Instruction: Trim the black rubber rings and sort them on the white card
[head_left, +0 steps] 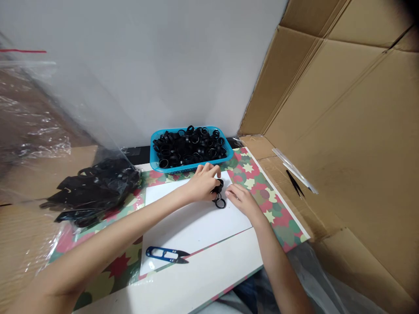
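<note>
Several black rings (220, 203) lie bunched on a white sheet (183, 224), one flat at the near side of the bunch. My left hand (203, 183) reaches over them from the left, its thumb and fingers curled round part of the bunch, which is partly hidden. Just right of the rings rests my right hand (241, 199), fingers loosely bent and pointing toward them, apart from the bunch and with nothing visible in it. Behind both hands, a blue basket (152, 150) is heaped with similar black rings.
Blue thread snips (166, 254) lie at the sheet's near left. A clear plastic bag (94, 192) with black pieces stands on the left. Black tweezers (295, 183) and a clear packet (294, 170) lie to the right by a cardboard wall (353, 122). A grey wall rises behind.
</note>
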Demonstrator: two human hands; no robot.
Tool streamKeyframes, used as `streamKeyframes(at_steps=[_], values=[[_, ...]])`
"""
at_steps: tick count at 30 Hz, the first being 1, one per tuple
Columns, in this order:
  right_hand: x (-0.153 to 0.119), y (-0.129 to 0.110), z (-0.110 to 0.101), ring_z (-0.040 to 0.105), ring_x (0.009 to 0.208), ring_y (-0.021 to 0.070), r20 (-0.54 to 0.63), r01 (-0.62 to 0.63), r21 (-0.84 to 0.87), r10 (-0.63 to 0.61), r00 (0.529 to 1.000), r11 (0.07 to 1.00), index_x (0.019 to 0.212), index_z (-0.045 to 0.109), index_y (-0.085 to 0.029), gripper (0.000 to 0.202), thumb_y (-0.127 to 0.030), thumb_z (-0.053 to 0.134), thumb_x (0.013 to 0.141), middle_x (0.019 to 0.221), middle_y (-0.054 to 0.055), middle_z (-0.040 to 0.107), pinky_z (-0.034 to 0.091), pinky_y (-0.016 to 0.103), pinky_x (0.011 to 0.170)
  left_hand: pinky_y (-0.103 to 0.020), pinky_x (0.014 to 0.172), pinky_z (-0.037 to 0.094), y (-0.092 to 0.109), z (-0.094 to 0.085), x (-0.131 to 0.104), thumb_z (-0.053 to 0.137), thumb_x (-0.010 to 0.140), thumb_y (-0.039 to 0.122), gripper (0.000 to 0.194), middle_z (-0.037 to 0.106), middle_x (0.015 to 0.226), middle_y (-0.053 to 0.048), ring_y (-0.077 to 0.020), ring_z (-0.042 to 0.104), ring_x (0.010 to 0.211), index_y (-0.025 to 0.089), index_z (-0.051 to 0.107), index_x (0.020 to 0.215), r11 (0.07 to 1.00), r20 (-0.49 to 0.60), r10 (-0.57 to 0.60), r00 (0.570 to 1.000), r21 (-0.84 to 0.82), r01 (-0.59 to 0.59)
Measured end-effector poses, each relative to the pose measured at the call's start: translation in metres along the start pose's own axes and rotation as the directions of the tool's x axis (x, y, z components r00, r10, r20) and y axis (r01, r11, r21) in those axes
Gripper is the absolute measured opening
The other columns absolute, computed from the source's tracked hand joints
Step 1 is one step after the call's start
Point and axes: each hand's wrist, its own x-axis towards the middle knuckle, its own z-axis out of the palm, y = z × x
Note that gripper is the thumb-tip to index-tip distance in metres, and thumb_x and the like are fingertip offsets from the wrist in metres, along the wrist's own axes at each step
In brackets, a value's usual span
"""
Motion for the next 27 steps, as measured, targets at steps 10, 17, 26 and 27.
streamKeyframes(at_steps=[10,17,26,27], values=[[0.000,0.009,-0.003,0.054,0.078,0.0168,-0.066,-0.050,-0.016,0.049,0.997,0.999,0.076,0.052,-0.022,0.022,-0.031,0.038,0.090,0.078,0.002,0.057,0.040,0.026,0.071,-0.042,0.081,0.034,0.029,0.021,0.008,0.058,0.068,0.020,0.014,0.052,0.106,-0.012,-0.0314,0.040,0.102,0.012,0.067,0.076,0.996,0.050,-0.058,0.997,-0.059,0.061],[-0.003,0.012,-0.008,0.055,0.076,0.0155,-0.147,-0.118,-0.026,0.113,0.983,0.993,0.076,0.052,-0.022,0.023,-0.033,0.037,0.090,0.078,0.002,0.058,0.040,0.024,0.067,-0.042,0.082,0.035,0.019,0.005,0.006,0.061,0.067,0.023,0.014,0.050,0.110,-0.010,-0.0306,0.040,0.103,0.014,0.065,0.076,0.972,0.103,-0.134,0.986,-0.182,0.151],[-0.017,0.022,0.003,0.061,0.072,0.0196,-0.171,-0.139,0.071,0.149,0.974,0.988,0.073,0.055,-0.024,0.032,-0.049,0.038,0.086,0.074,0.004,0.063,0.047,0.028,0.065,-0.035,0.093,0.030,-0.036,-0.192,-0.136,0.052,0.074,0.042,0.029,0.045,0.110,-0.001,-0.0190,0.038,0.099,0.017,0.066,0.073,0.912,-0.114,-0.382,0.917,-0.210,0.353],[-0.020,0.025,0.009,0.062,0.071,0.0199,-0.142,-0.142,0.087,0.154,0.978,0.986,0.074,0.057,-0.025,0.033,-0.051,0.039,0.085,0.076,0.005,0.065,0.048,0.028,0.063,-0.035,0.095,0.028,-0.044,-0.220,-0.151,0.050,0.073,0.046,0.035,0.045,0.108,-0.001,-0.0183,0.038,0.100,0.015,0.067,0.074,0.911,-0.183,-0.411,0.893,-0.135,0.391]])
